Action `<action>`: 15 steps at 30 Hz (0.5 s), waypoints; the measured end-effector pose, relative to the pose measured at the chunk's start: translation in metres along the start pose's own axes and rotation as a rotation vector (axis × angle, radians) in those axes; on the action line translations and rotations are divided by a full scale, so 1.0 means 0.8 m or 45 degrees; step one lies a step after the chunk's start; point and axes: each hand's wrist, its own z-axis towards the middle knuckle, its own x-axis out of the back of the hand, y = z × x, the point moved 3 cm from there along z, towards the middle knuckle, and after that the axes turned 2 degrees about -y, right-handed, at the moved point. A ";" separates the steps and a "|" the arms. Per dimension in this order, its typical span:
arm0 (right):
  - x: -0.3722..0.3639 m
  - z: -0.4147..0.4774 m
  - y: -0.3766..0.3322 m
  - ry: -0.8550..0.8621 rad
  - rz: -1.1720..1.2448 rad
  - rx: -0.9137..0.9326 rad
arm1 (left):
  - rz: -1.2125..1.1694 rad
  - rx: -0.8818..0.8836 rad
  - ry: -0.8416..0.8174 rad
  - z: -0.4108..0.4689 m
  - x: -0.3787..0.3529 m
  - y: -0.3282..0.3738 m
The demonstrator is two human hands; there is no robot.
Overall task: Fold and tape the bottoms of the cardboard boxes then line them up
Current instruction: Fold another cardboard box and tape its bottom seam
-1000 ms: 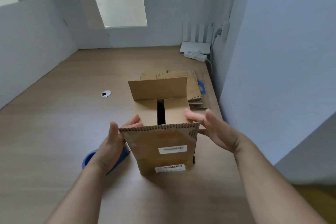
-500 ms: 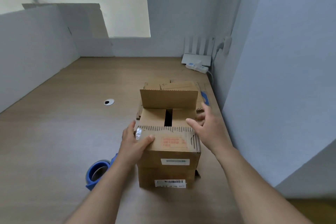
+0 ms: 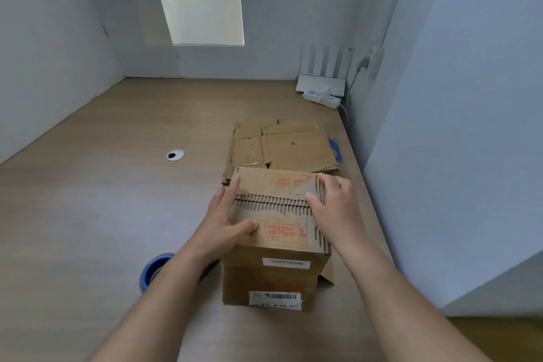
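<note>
Both your hands are flat on top of the box (image 3: 276, 261): the left hand (image 3: 227, 223) lies open along the left edge with its thumb on the near flap, and the right hand (image 3: 332, 209) is spread over the right end of the seam (image 3: 273, 204), gripping nothing. The box stands on the desk (image 3: 102, 185) right in front of you, just this side of the stack of flat cardboard (image 3: 288, 147), with the blue tape roll (image 3: 152, 272) down by your left forearm. Careful now: only your palms hold those flaps shut, so lifting a hand for the tape will likely let them spring up and the seam gape. Lean too hard and the middle could cave. It's a worn box, with ragged flap edges, red print, two white labels in front, and a loose flap splayed at bottom right.
</note>
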 end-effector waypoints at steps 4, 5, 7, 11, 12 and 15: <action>-0.020 -0.024 0.009 -0.145 -0.065 -0.029 | 0.047 0.018 -0.104 0.004 0.003 -0.020; -0.023 -0.027 0.011 -0.170 -0.077 -0.014 | 0.097 0.007 -0.076 0.005 -0.001 -0.023; -0.024 -0.022 0.017 -0.176 -0.129 -0.020 | 0.222 0.011 -0.019 0.008 -0.017 -0.033; -0.021 -0.014 0.041 -0.311 -0.384 -0.146 | 0.314 0.148 -0.023 0.003 -0.059 -0.045; -0.023 -0.017 0.045 -0.344 -0.399 -0.165 | 0.348 0.159 -0.031 0.000 -0.064 -0.049; -0.029 -0.028 0.051 -0.343 -0.402 -0.149 | 0.438 0.140 -0.034 -0.002 -0.071 -0.059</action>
